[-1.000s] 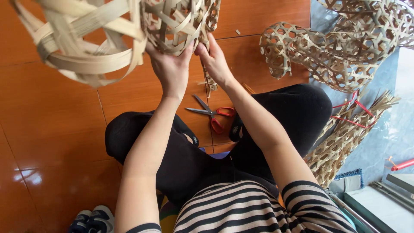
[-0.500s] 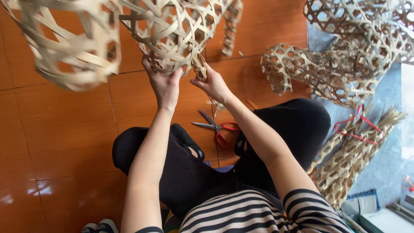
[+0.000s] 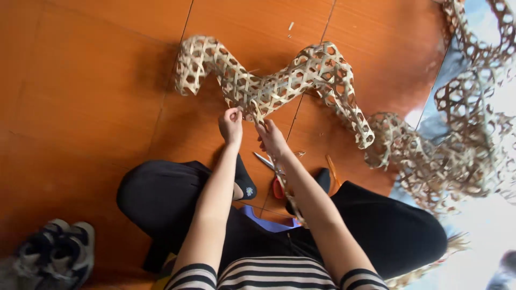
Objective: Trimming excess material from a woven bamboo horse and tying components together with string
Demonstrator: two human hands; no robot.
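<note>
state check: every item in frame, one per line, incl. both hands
Left hand: pinching a strip at the lattice's edge.
Right hand: gripping a strip beside it.
Woven lattice: lying flat on the floor, wavy, unfinished.
Scissors: on the floor, partly hidden by the arm.
Shoes: on the floor, unworn.

Open floor left, clutter right
Bare orange floor (image 3: pixel 80 96) fills the frame's left; woven bamboo frame (image 3: pixel 269 86) spans the top centre, more lattice pieces (image 3: pixel 457 150) crowd the right

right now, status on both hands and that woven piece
Left hand and right hand both pinching the woven bamboo piece at its middle dip. Piece lies on the floor. Scissors beneath right forearm.
</note>
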